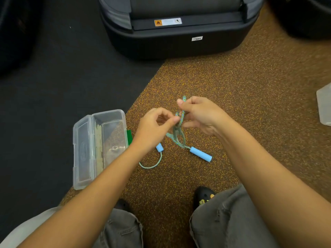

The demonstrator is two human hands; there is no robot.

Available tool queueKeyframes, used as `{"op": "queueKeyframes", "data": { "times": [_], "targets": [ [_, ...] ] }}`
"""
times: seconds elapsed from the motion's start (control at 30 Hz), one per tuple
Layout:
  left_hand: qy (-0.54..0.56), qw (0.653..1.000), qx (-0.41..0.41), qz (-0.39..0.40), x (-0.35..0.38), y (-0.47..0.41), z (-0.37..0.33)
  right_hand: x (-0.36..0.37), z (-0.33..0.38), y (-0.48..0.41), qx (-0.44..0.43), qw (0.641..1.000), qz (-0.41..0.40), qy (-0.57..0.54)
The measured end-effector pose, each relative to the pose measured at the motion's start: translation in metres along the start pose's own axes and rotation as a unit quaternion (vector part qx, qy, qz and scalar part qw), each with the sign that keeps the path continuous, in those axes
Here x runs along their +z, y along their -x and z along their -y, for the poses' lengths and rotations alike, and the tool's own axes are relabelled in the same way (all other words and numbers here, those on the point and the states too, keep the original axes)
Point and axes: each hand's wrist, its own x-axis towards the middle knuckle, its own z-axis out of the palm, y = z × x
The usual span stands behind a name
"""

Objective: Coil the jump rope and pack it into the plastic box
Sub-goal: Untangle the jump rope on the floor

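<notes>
Currently, box (pixel 100 147) lies open at left, long axis near-to-far, nearer the left hand (pixel 154 127). Both hands pinch the rope (pixel 180 129) bundle mid-scene; right hand (pixel 200 113) grips its upper loops. Handles (pixel 201 154) rest below, on the floor.

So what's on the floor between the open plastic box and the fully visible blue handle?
Head view: the other blue handle, partly hidden by the left forearm, its rope loop, then bare speckled floor.
</notes>
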Motion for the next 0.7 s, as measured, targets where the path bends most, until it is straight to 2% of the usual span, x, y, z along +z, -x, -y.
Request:
{"op": "queueKeyframes", "data": {
  "times": [0.07,0.17,0.4,0.47,0.6,0.7],
  "targets": [
    [0.044,0.998,-0.041,0.014,-0.006,-0.002,0.003,-0.003,0.001,0.002,-0.004,1.000,0.020,0.012],
    [0.144,0.980,-0.113,0.083,-0.001,0.000,0.000,-0.003,0.002,0.004,-0.016,0.998,0.031,0.042],
    [0.208,0.965,-0.130,0.093,0.000,-0.002,-0.002,0.002,0.001,0.006,-0.030,0.996,0.045,0.071],
    [0.222,0.962,-0.142,0.064,-0.002,-0.002,-0.002,-0.001,0.002,0.005,-0.036,0.997,0.020,0.067],
    [0.248,0.949,-0.189,-0.047,-0.026,-0.010,0.004,-0.024,0.005,-0.004,-0.069,0.986,-0.091,0.125],
    [0.211,0.962,-0.169,-0.049,-0.033,-0.014,0.007,-0.035,0.001,-0.009,-0.074,0.961,-0.150,0.221]
  ]
}}
